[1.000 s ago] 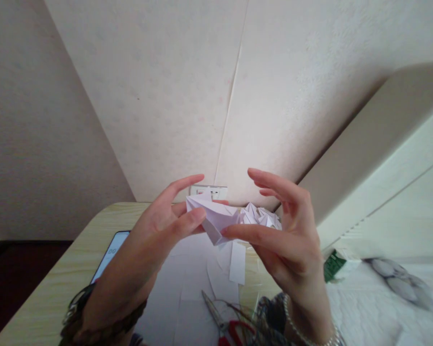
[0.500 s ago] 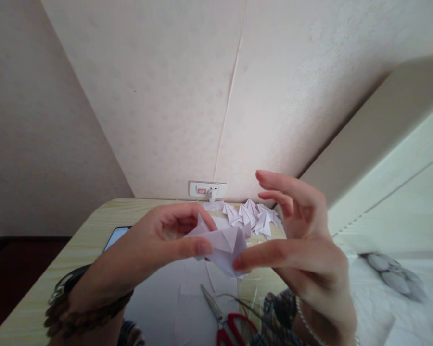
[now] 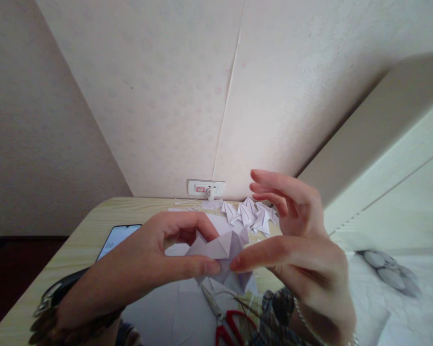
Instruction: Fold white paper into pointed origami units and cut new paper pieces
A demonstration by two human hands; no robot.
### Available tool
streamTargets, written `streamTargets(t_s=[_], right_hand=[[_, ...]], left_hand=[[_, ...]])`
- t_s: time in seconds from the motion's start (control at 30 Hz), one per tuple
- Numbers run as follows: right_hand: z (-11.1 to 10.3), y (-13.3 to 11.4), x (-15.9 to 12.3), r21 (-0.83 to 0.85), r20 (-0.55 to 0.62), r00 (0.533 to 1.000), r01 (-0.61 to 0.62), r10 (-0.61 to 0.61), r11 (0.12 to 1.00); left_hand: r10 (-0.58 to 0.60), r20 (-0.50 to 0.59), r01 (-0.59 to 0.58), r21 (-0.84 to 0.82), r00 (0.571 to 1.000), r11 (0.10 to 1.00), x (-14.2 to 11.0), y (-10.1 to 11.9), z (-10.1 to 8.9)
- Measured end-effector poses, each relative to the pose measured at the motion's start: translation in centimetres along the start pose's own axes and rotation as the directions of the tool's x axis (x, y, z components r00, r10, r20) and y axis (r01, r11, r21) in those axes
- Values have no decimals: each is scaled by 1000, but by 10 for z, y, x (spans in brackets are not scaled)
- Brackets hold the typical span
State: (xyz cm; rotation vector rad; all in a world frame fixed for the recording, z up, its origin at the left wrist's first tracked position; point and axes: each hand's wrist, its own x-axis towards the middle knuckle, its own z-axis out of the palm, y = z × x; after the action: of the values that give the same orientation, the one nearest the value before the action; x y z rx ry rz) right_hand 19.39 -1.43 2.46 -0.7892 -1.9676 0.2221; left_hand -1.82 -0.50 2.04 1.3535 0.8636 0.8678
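Observation:
A folded piece of white paper (image 3: 218, 247), with several pointed flaps, is held up above the table between both hands. My left hand (image 3: 176, 250) grips its left side, thumb in front and fingers behind. On the right side, the thumb of my right hand (image 3: 299, 245) presses against the paper's front; its upper fingers are raised and spread, and whatever lies behind the paper is hidden. Below the paper lie red-handled scissors (image 3: 222, 319), blades pointing away from me. Beyond it, a cluster of folded white paper pieces (image 3: 247, 215) rests near the wall.
White paper sheets (image 3: 155, 312) cover the middle of the wooden table (image 3: 97, 223). A phone (image 3: 117, 238) lies on the left, partly behind my left arm. A socket with a plug (image 3: 206, 188) is on the wall. A white quilted surface (image 3: 375, 307) is at the right.
The folded paper has come down and turned, showing more of its flaps. Both hands have lowered with it, and my left fingers have curled in behind it. The view has shifted slightly.

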Motion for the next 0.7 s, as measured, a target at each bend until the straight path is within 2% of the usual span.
streamTargets(t_s=[0.1, 0.27, 0.47, 0.6, 0.7], right_hand=[[1, -1, 1, 131, 64, 998, -7, -1, 991], [5, -4, 4, 251, 87, 992, -111, 92, 962], [11, -7, 8, 195, -16, 990, -137, 143, 971], [15, -8, 9, 187, -24, 992, -120, 127, 975], [18, -9, 10, 167, -42, 992, -112, 120, 980]], left_hand=[[17, -58, -18, -13, 998, 1000, 0, 0, 3], [50, -180, -55, -22, 982, 998, 1, 5, 10], [83, -331, -96, -25, 940, 995, -3, 7, 18], [130, -289, -130, 18, 948, 991, -3, 5, 18], [117, -315, -130, -19, 942, 991, -2, 5, 19]])
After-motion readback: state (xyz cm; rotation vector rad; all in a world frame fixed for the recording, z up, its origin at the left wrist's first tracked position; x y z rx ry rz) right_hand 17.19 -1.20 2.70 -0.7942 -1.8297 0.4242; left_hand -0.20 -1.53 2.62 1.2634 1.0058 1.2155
